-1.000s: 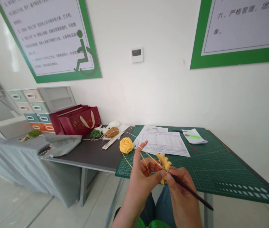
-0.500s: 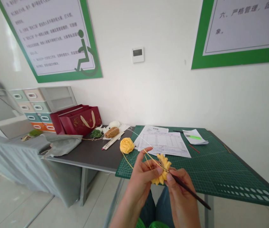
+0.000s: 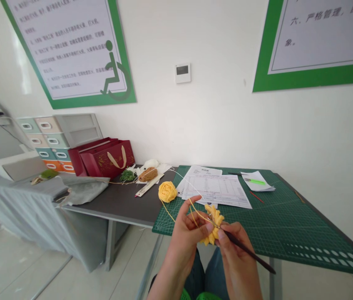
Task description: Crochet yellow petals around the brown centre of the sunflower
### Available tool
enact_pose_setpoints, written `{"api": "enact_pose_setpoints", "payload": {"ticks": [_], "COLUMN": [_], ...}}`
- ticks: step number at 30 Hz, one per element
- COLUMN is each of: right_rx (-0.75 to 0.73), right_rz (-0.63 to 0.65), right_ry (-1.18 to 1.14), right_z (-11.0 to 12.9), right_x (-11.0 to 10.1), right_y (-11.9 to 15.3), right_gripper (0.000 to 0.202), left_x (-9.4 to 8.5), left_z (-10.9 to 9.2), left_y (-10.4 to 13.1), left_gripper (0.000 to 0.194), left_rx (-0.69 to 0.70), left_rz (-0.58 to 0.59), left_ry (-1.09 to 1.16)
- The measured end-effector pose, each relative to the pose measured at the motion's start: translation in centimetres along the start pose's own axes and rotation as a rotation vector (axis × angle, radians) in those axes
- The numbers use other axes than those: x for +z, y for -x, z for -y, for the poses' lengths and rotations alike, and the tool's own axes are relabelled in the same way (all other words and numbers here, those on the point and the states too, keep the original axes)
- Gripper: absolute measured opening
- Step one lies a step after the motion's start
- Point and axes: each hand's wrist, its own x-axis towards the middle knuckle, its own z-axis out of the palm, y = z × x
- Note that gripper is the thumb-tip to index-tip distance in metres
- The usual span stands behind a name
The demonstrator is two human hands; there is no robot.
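Note:
A small yellow crochet piece (image 3: pixel 215 214) with a ruffled edge is pinched in my left hand (image 3: pixel 187 233), whose raised index finger carries the yellow yarn (image 3: pixel 197 209). My right hand (image 3: pixel 237 248) is closed on a crochet hook (image 3: pixel 251 252) with a long dark handle. The hook's metal tip lies at the crochet piece, between both hands; its exact place in the stitches is too small to make out. From my left hand the yarn runs down and back to a yellow yarn ball (image 3: pixel 167 192) on the green cutting mat (image 3: pixel 289 221).
Printed papers (image 3: pixel 217 191) lie on the mat, with a bright green cutter (image 3: pixel 255 181) and a red stick (image 3: pixel 257 197) to their right. Leftward are brown yarn (image 3: pixel 148 174), green yarn (image 3: pixel 128 175), a ruler (image 3: pixel 149 185), a dark red gift bag (image 3: pixel 108 160) and a drawer unit (image 3: pixel 53 141).
The view has shifted slightly. Both hands stay close together at the crochet piece, with only a small movement of the hook and fingers.

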Motion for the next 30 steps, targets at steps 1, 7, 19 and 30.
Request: {"api": "enact_pose_setpoints", "payload": {"ticks": [1,7,19,30], "right_rx": [0.001,-0.001,0.012,0.069], "right_rz": [0.001,0.007,-0.016,-0.046], "right_ry": [0.003,0.019,0.024,0.022], "right_z": [0.1,0.5,0.7,1.3], "right_x": [0.0,0.2,0.1,0.2], "right_y": [0.0,0.1,0.0,0.2], "right_gripper": [0.024,0.023,0.026,0.031], "left_x": [0.0,0.3,0.3,0.6], "left_z": [0.0,-0.2,0.0,0.2], "left_y": [0.0,0.1,-0.2,0.4], "left_gripper": [0.079,0.07,0.07,0.059], "left_rx": [0.0,-0.007,-0.027,-0.013], "left_rz": [-0.001,0.014,0.009,-0.01], "left_ry": [0.004,0.036,0.069,0.043]}}
